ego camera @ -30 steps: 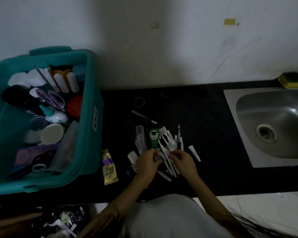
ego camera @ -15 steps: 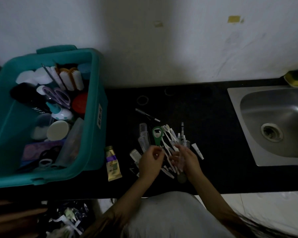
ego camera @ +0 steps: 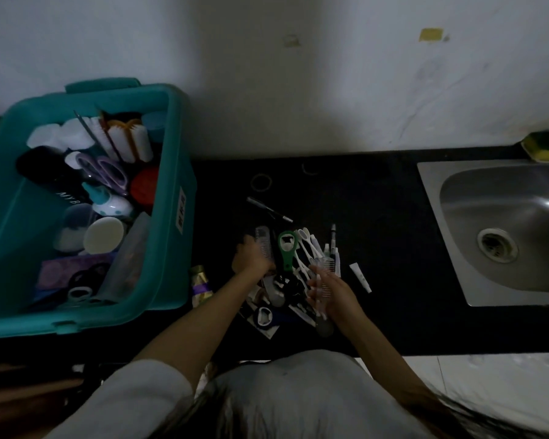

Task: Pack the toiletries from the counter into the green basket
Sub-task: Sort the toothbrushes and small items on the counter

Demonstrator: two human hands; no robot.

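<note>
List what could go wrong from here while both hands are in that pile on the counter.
1. The pile is loose and tangled, so a big scoop by the left hand could shed pieces on the way to the basket.
2. The rings are faint on the dark counter. Like the small tube lying apart, they are easily missed.
3. The right hand shows a blurred grip on a comb, which may slip.

The basket [ego camera: 171,264] at left is teal and the counter [ego camera: 377,217] black. A green-and-white opener [ego camera: 287,248] lies mid-frame. The sponge [ego camera: 547,152] at upper right is yellow-green.
</note>
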